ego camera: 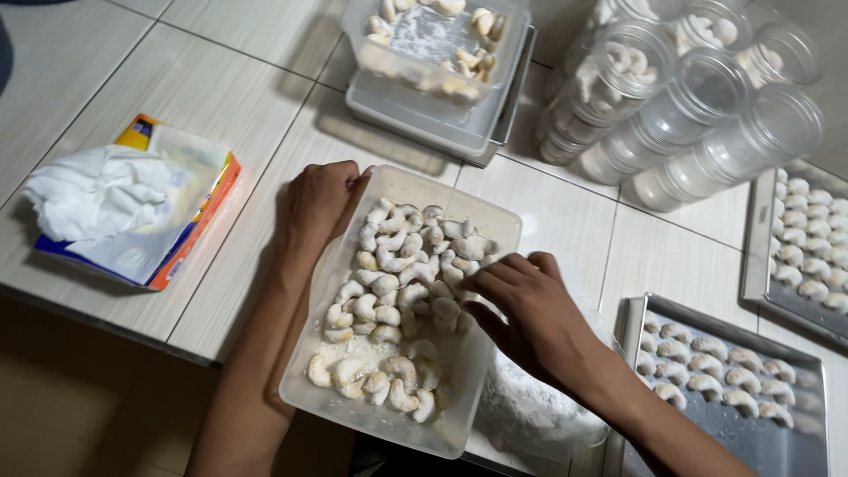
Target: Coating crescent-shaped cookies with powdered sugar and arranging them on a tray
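A clear rectangular plastic container (499,225) lies on the tiled surface, filled with several crescent-shaped cookies (393,309) dusted in white sugar. My left hand (320,201) grips the container's far left corner. My right hand (526,305) reaches in from the right, fingers pinched among the cookies near the container's right side; whether it holds one is hidden by the fingers.
A tissue box (132,208) sits at left. Another clear container (424,44) with cookies rests on a tray at top. Clear round jars (680,115) lie at upper right. Two metal baking trays (795,442) (760,256) with crescent cookies stand at right. A bag of white powder (530,411) is beneath my right arm.
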